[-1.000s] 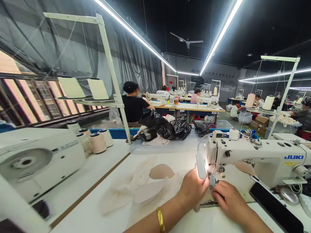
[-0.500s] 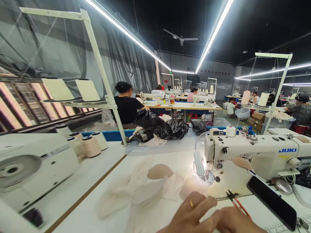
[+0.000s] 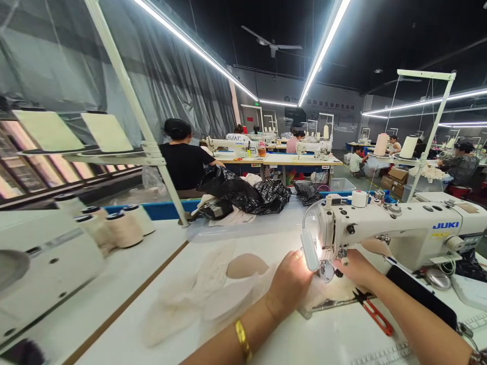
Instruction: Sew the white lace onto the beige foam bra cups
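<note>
My left hand (image 3: 292, 281) is at the left of the needle area of the white JUKI sewing machine (image 3: 411, 223), beside its small lamp (image 3: 310, 249). Its fingers are bent, and their tips are lost in the glare and behind the lamp. On the other side of the needle, my right hand (image 3: 352, 268) reaches in under the machine head, its fingers mostly hidden behind machine parts. Whether either hand grips anything does not show. Pale sheer fabric (image 3: 182, 299) with a beige cup (image 3: 246, 265) lies on the table left of my left hand.
Red-handled snips (image 3: 375, 312) and a black phone (image 3: 420, 296) lie right of the needle area. Black plastic bags (image 3: 247, 192) are at the table's far edge. Thread cones (image 3: 124, 229) and another machine (image 3: 45, 268) stand left. A person in black (image 3: 182, 165) sits ahead.
Both hands have moved forward from the table's near part, apart from each other, to either side of the needle. The view has shifted slightly right.
</note>
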`<state>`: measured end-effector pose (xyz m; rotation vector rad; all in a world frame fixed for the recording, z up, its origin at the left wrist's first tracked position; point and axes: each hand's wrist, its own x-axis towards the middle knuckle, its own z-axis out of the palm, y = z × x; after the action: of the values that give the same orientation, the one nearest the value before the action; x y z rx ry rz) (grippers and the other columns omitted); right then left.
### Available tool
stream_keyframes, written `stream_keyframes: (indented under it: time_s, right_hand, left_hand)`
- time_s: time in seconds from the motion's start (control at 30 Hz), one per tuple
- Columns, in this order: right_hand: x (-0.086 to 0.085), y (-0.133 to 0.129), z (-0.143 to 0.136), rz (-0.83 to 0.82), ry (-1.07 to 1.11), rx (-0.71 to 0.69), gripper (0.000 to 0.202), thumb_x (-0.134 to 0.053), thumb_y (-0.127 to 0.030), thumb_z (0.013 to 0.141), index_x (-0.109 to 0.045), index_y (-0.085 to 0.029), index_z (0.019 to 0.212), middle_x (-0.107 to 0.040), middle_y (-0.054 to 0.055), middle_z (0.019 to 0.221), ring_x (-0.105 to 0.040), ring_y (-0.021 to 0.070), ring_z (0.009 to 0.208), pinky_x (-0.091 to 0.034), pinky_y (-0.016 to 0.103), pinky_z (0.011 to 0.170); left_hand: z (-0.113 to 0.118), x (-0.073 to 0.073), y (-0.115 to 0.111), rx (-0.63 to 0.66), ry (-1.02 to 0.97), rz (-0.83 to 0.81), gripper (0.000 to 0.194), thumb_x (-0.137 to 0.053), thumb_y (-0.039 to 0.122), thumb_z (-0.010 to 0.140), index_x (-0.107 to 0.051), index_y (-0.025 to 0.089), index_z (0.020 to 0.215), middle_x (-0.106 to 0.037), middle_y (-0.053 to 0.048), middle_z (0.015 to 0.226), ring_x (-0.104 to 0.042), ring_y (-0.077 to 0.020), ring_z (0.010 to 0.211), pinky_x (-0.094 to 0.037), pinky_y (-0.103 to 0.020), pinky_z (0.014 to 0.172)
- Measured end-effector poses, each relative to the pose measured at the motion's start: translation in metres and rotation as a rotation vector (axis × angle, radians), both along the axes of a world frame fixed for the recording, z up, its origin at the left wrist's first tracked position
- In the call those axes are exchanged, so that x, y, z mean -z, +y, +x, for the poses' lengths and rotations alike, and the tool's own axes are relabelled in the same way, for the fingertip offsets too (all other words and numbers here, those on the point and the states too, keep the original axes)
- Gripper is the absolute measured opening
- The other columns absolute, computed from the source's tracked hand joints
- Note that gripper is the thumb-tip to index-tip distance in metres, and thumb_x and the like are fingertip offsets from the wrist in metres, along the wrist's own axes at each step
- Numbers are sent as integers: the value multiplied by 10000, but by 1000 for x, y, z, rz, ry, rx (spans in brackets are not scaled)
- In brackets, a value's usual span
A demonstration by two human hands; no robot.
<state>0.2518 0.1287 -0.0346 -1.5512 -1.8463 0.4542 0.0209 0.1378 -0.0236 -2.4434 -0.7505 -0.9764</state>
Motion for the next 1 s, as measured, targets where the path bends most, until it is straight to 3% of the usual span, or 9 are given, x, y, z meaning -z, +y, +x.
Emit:
stream_keyframes:
  time_s: [0.13,0.27,0.37,0.57,0.67,0.77,0.83,0.9,1.0]
  right_hand:
    - [-1,-57,13,-105,-34,-77,332,-602,-342,956,-528,-212,660,-550,-41,611,-477,143,599,-307,251,599]
    - [-6,-113,17,-247,48,-166,324,-492,-400,1049,-554,-225,783,-588,-33,684,-553,159,674,-368,246,639]
    - [-4,-132,14,-201,82,-51,357,-460,-402,1056,-515,-223,752,-571,-22,685,-561,168,687,-389,261,674]
    - [-6,-143,1,-80,47,-112,333,-433,-369,1066,-557,-231,789,-598,-5,724,-574,185,732,-434,296,757]
    - [-6,-147,0,-50,29,-123,339,-425,-357,1078,-565,-232,796,-610,-3,734,-594,187,739,-470,335,851]
    - [5,-147,11,-10,-55,-6,278,-439,-340,1070,-610,-229,882,-665,54,890,-635,234,879,-505,368,859]
    - [18,-145,25,43,-179,86,155,-527,-309,1025,-643,-221,1078,-674,111,1090,-622,290,1043,-510,424,928]
    - [29,-143,41,59,-310,143,282,-580,-267,985,-612,-202,1258,-651,150,1201,-603,322,1116,-501,471,983]
    - [34,-143,63,-10,-480,212,257,-504,-217,1000,-631,-168,1217,-662,168,1127,-629,326,1053,-518,456,930]
  left_hand:
    - [0,16,-17,287,-41,-139,298,-436,100,1008,-653,193,1190,-756,-103,1077,-666,-207,816,-525,-338,743]
    - [12,13,-29,549,-57,-402,252,-421,175,1045,-660,201,972,-715,-40,893,-634,-165,755,-511,-264,694]
    - [14,7,-29,525,-58,-417,323,-415,172,1039,-649,200,818,-640,-36,794,-581,-166,713,-473,-261,655]
    - [10,6,-31,491,-35,-538,102,-521,207,996,-622,194,989,-697,-91,1177,-629,-223,941,-516,-366,860]
    - [12,4,-30,551,7,-584,166,-475,205,1024,-639,201,997,-717,-51,940,-622,-203,841,-507,-313,764]
    - [12,2,-26,579,-43,-585,260,-453,177,1028,-664,199,878,-686,-28,812,-606,-174,758,-478,-264,696]
    - [10,3,-23,543,-72,-593,253,-487,159,1003,-685,196,850,-683,-25,797,-606,-166,735,-465,-255,678]
    - [8,5,-21,479,-57,-599,258,-513,154,986,-701,194,814,-679,-22,759,-598,-168,708,-449,-261,659]
    - [6,8,-21,399,-23,-604,306,-504,150,990,-701,189,760,-670,-20,715,-578,-173,682,-432,-273,642]
